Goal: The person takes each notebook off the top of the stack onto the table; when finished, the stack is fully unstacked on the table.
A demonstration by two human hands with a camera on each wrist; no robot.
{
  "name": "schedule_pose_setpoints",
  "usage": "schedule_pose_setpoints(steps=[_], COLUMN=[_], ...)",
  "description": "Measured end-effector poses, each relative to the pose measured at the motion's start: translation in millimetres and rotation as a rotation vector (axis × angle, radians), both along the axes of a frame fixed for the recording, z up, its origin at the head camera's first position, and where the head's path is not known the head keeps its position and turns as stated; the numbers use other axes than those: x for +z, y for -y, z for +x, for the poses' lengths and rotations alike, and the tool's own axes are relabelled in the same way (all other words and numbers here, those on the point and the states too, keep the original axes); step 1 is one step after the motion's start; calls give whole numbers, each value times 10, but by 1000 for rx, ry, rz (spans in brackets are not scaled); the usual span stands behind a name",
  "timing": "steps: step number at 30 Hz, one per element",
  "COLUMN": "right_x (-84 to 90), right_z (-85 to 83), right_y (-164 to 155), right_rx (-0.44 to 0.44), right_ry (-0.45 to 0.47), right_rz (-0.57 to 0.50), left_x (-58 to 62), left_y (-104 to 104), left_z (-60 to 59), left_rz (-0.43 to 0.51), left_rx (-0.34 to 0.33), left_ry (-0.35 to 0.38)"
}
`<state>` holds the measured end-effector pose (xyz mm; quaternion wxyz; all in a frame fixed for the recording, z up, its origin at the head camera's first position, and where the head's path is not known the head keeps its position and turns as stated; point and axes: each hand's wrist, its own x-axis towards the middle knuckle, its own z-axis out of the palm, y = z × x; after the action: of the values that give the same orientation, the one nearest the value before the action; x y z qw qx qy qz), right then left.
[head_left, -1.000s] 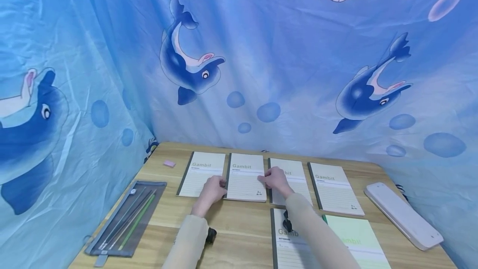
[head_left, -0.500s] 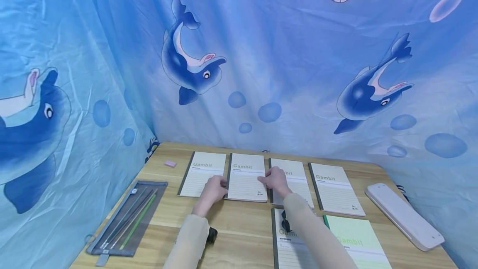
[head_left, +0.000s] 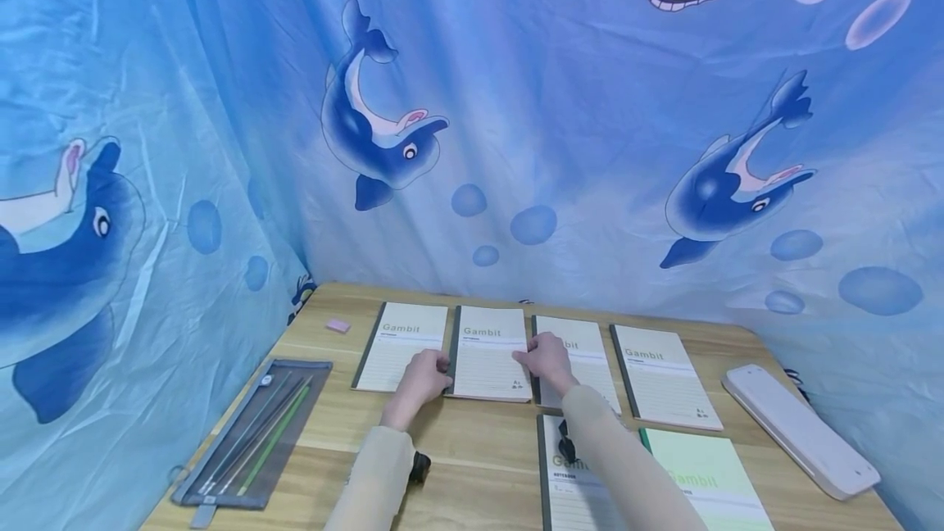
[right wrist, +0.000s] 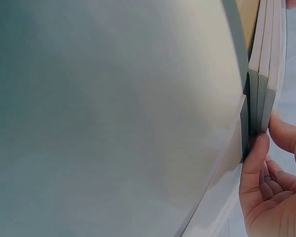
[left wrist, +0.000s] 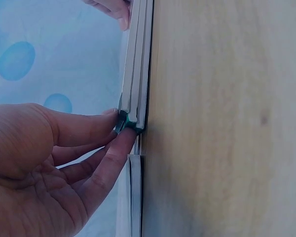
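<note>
A stack of Gambit notebooks (head_left: 487,359) lies second from the left in the back row. At its dark spine edge, my left hand (head_left: 424,375) pinches the stack between thumb and fingers. The left wrist view shows several layered notebooks (left wrist: 138,64) at the fingertips of that hand (left wrist: 64,158). My right hand (head_left: 547,359) grips the opposite edge, and its forearm passes over a lower notebook (head_left: 571,490). In the right wrist view, thumb and index finger of the right hand (right wrist: 276,182) hold the corner of the stacked notebooks (right wrist: 264,94).
Other notebooks flank the stack: one on the left (head_left: 401,342), one partly under the right hand (head_left: 586,351), another farther right (head_left: 664,375). A green-tinted notebook (head_left: 715,474) lies in front. A mesh pencil pouch (head_left: 254,433), pink eraser (head_left: 338,325) and white case (head_left: 800,430) lie around.
Both hands stay at the two sides of the stack with almost no movement. The head view has shifted slightly.
</note>
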<state>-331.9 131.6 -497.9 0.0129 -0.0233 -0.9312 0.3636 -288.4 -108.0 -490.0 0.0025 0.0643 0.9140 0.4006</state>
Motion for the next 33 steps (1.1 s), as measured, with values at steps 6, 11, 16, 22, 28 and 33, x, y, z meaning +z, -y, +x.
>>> schedule_pose_setpoints(steps=[6, 11, 16, 22, 28, 33], right_x=[28, 89, 101, 93, 143, 185], right_z=[23, 29, 35, 47, 109, 204], right_y=[-13, -69, -170, -310, -427, -497], right_rx=[-7, -16, -12, -19, -23, -52], right_ry=[-15, -29, -34, -35, 61, 116], right_rz=[-12, -14, -39, -103, -253, -331], left_x=[-2, -6, -17, -27, -29, -37], left_y=[4, 9, 11, 17, 20, 25], left_z=[-3, -7, -10, -3, 5, -6], left_rz=[14, 16, 18, 23, 29, 23], left_rx=[0, -8, -2, 3, -4, -6], left_ry=[10, 14, 36, 35, 32, 34])
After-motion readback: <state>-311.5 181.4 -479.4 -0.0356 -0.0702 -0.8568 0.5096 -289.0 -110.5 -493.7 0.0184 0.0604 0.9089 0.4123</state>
